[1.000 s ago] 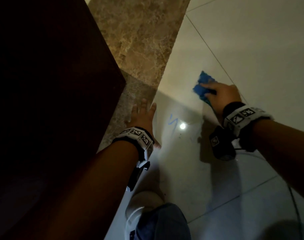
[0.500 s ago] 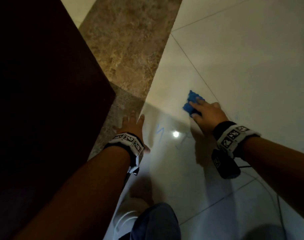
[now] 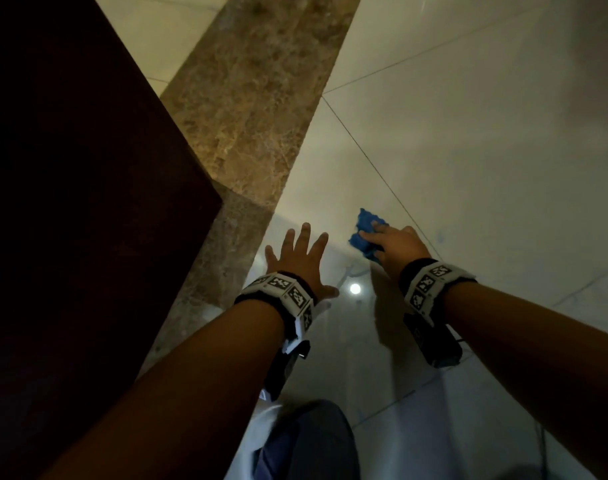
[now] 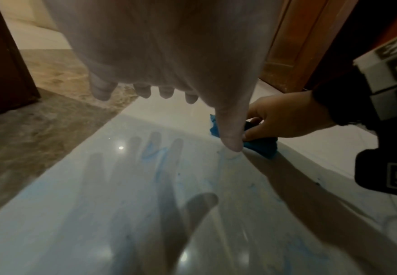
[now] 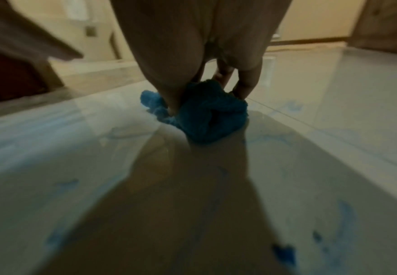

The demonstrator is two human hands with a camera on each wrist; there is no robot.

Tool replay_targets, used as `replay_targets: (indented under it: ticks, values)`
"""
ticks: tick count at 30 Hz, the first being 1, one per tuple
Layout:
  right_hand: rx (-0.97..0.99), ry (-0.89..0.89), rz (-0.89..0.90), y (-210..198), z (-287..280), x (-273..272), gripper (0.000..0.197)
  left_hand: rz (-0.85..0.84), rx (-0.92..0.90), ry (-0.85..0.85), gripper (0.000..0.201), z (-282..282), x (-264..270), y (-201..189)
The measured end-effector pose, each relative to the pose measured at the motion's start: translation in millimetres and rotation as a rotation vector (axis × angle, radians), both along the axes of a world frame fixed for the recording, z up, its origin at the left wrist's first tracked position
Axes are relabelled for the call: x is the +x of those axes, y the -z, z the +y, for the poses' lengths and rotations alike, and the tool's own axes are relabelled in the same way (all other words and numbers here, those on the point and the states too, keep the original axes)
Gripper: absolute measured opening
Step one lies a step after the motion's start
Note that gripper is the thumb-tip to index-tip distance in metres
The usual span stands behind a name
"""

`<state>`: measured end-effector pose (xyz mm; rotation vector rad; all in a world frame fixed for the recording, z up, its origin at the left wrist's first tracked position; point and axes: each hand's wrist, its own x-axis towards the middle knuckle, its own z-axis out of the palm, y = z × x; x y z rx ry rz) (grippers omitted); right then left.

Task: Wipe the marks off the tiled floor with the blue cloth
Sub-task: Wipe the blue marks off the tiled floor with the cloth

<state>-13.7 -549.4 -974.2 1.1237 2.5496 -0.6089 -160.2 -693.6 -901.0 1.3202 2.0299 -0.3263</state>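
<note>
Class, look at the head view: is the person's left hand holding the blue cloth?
No: the left hand is spread flat with nothing in it, while the right hand grips the blue cloth.

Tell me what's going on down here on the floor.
A person is crouched over the tiled floor, scrubbing it with a bunched-up blue cloth gripped in the right hand. The left hand is spread open, fingers splayed above the glossy tile. Blue marks remain on the tile around both hands, so the wiping isn't finished.

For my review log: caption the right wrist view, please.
Right hand presses the bunched blue cloth onto the glossy tiled floor, blue marks remaining nearby.
</note>
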Motion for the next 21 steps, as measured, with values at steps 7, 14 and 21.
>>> replay_targets:
  ticks: [7,14,21]
  values:
    - [0.009,-0.031,-0.008,-1.4,0.7,2.3,0.051,0.019,-0.033,-0.017,0.105,20.1,3.2,9.1]
    - [0.045,0.003,0.134,-14.2,24.5,-0.5,0.045,-0.019,-0.028,0.045,0.121,39.8,1.9,26.7]
    - [0.077,0.152,0.183,-8.6,17.7,-14.9,0.042,-0.058,-0.075,0.076,0.134,28.4,6.4,48.4]
